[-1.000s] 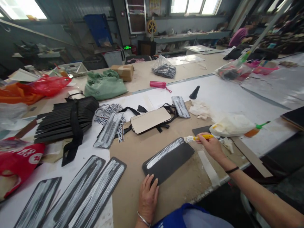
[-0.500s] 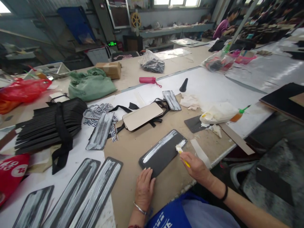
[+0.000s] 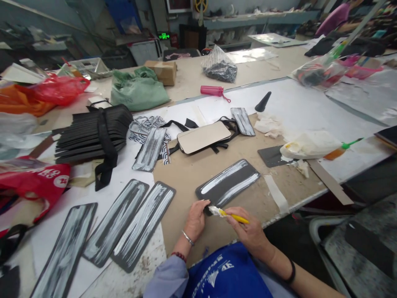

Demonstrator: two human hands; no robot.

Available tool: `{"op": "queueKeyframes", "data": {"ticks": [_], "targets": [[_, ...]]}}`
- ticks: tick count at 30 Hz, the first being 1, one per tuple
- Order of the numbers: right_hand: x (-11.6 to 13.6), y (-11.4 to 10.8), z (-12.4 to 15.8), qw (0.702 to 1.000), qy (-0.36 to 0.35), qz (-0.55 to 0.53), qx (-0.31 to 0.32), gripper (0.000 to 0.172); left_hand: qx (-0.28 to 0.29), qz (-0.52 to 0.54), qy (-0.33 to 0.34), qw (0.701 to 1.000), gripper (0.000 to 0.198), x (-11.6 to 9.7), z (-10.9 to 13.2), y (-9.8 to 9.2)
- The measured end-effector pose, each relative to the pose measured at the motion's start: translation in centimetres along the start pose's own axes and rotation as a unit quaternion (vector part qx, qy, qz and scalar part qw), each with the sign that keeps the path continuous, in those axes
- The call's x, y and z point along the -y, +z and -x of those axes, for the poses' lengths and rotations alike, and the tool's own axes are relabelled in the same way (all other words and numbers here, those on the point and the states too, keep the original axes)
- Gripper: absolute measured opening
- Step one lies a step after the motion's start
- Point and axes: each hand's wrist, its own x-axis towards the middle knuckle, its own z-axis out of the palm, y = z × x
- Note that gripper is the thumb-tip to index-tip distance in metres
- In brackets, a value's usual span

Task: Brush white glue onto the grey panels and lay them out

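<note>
A black rectangular panel (image 3: 223, 186) with rounded corners lies on the brown board, with two long white streaks of paste along its length. My left hand (image 3: 196, 219) is closed at its near left corner, fingertips pressed together on the edge. My right hand (image 3: 248, 231) grips a yellow-handled brush (image 3: 238, 218), whose bristles are loaded with white paste. The brush tip is down at the panel's near corner, close to my left fingertips. That corner is partly hidden by the hand and brush.
Several streaked panels (image 3: 144, 225) lie to the left. Behind are a beige panel (image 3: 204, 137) with black straps and a stack of black pieces (image 3: 89, 132). At right, a white paste bag (image 3: 310, 145) rests on a dark piece (image 3: 270, 156), near a pale strip (image 3: 276, 193).
My right hand has carried the brush from the panel's far right end to its near left corner. A second white streak now runs along the near side. The view has shifted.
</note>
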Motion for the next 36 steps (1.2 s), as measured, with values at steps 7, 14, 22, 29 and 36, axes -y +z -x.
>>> {"op": "queueKeyframes", "data": {"ticks": [7,14,22,29,36], "targets": [[-2.8,-0.8,-0.2,0.988,0.147,-0.015,-0.049,0.025,-0.004,0.012,-0.026,1.0,0.052,0.2,0.2,0.4],[-3.0,-2.1,-1.6,0.99,0.095,0.062,-0.087,0.025,0.005,0.0,-0.025,1.0,0.049,-0.3,0.3,0.4],[-2.2,1.5,-4.4,0.991,0.109,-0.068,-0.047,0.025,0.068,-0.174,0.01,0.982,0.047,-1.5,1.4,0.6],[-6.9,-1.3,-6.0,0.964,0.222,-0.091,-0.112,0.033,0.036,-0.275,0.028,0.96,0.043,-1.8,1.9,0.8],[-11.9,-10.5,-7.5,0.943,0.239,0.131,-0.189,0.04,-0.011,-0.297,0.055,0.953,0.041,-1.5,2.1,1.4]]}}
